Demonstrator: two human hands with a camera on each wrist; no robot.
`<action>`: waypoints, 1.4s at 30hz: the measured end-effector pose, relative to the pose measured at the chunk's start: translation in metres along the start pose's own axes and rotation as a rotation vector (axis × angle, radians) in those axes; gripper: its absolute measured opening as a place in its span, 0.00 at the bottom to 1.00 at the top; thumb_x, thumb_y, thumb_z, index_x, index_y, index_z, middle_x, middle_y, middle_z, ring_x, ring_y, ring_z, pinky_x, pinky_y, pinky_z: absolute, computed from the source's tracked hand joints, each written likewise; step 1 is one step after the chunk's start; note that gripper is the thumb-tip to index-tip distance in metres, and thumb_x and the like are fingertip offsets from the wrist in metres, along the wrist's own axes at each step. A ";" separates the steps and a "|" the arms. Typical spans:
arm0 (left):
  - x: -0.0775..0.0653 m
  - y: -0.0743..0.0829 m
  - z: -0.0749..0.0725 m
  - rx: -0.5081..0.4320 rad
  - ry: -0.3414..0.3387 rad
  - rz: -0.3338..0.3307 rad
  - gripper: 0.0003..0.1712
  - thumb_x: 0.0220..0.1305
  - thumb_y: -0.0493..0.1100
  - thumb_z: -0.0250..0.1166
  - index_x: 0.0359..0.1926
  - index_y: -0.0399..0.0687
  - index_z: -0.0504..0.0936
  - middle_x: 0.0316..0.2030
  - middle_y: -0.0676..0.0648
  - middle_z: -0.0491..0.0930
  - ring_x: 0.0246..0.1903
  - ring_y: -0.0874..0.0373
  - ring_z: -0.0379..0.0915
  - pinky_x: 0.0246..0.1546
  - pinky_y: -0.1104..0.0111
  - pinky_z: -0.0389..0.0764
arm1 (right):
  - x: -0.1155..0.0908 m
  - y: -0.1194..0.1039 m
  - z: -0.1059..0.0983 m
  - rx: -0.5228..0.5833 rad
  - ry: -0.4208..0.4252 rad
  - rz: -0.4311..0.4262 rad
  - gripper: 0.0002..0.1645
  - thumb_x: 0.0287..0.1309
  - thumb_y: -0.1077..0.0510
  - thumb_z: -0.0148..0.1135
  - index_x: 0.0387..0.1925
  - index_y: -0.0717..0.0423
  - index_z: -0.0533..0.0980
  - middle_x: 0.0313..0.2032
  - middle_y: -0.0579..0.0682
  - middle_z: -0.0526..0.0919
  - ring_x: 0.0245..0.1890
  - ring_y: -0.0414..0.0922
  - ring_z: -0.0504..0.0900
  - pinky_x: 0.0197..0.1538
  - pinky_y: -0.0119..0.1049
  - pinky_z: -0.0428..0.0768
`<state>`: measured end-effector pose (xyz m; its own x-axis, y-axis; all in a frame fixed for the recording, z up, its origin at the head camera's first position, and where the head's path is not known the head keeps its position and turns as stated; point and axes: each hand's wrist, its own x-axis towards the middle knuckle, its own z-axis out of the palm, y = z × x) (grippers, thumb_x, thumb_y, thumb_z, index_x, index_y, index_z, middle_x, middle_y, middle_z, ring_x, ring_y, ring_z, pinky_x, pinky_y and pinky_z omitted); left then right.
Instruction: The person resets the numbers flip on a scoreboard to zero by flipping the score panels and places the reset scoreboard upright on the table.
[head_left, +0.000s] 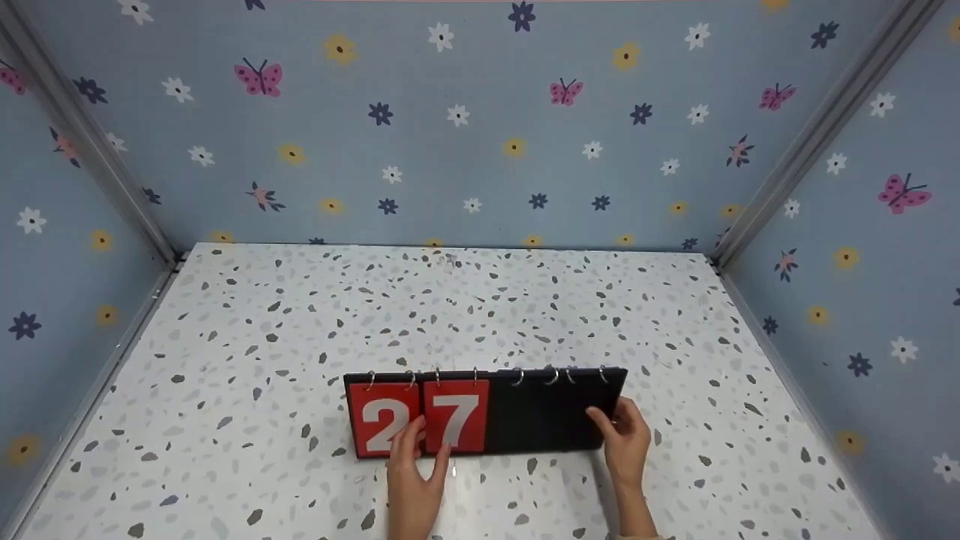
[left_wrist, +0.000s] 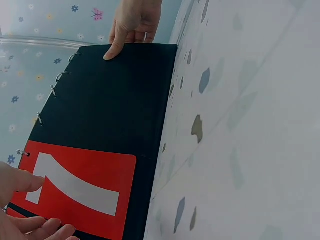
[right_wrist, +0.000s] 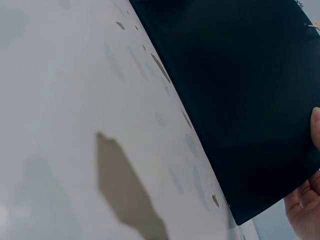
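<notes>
Steadiness matters most for this step, which looks like handling the number cards: the right hand [head_left: 628, 444] pinches the near end of a black flip scoreboard [head_left: 538, 412], thumb on the front face and fingers behind the edge, and that light anchor should be enough to stop the panel sliding or twisting. The left hand [head_left: 415, 481] lies relaxed, its fingers parted and pinching nothing that shows, with fingertips at the seam between the card with the white 2 [head_left: 380, 411] and the card with the white 7 [head_left: 457, 412], its thumb by the latter's lower edge. Handling would go best with one card taken by its free lower edge and swung gently over its rings [head_left: 517, 377], since a sideways tug could bend it or snag a ring. The scoreboard stands tilted up from the speckled tabletop [head_left: 540, 315], reaching from just left of the left hand across to the right hand's grip. Both cards are bright red with bold numerals, the 2 partly covered by the left fingers. The half nearest the right hand is plain black, and the silvery rings run along the edge farthest from both hands.
</notes>
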<state>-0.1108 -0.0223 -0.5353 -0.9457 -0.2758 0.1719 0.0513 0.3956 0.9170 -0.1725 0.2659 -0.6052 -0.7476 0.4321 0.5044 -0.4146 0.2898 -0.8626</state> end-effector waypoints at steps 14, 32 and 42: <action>0.004 0.001 0.003 -0.023 -0.028 -0.084 0.26 0.51 0.38 0.66 0.51 0.38 0.69 0.42 0.45 0.72 0.40 0.54 0.70 0.41 0.60 0.72 | 0.000 -0.003 0.001 0.016 -0.002 -0.017 0.13 0.41 0.66 0.69 0.32 0.59 0.76 0.24 0.53 0.78 0.24 0.42 0.76 0.26 0.26 0.73; 0.017 -0.004 -0.001 -0.130 0.051 -0.039 0.16 0.40 0.40 0.72 0.30 0.39 0.77 0.23 0.49 0.77 0.23 0.60 0.72 0.26 0.72 0.75 | 0.002 -0.045 0.006 0.019 -0.004 0.063 0.11 0.40 0.72 0.66 0.30 0.69 0.75 0.23 0.54 0.77 0.23 0.39 0.75 0.26 0.25 0.73; 0.012 0.011 -0.017 -0.004 0.014 -0.049 0.22 0.44 0.39 0.70 0.42 0.38 0.75 0.24 0.48 0.81 0.24 0.60 0.75 0.28 0.72 0.77 | 0.003 -0.069 0.009 0.012 -0.006 0.080 0.12 0.39 0.75 0.65 0.30 0.74 0.73 0.23 0.59 0.77 0.23 0.40 0.75 0.27 0.26 0.73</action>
<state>-0.1160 -0.0356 -0.5171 -0.9427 -0.3066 0.1318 0.0064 0.3781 0.9257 -0.1506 0.2397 -0.5443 -0.7818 0.4483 0.4335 -0.3596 0.2439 -0.9007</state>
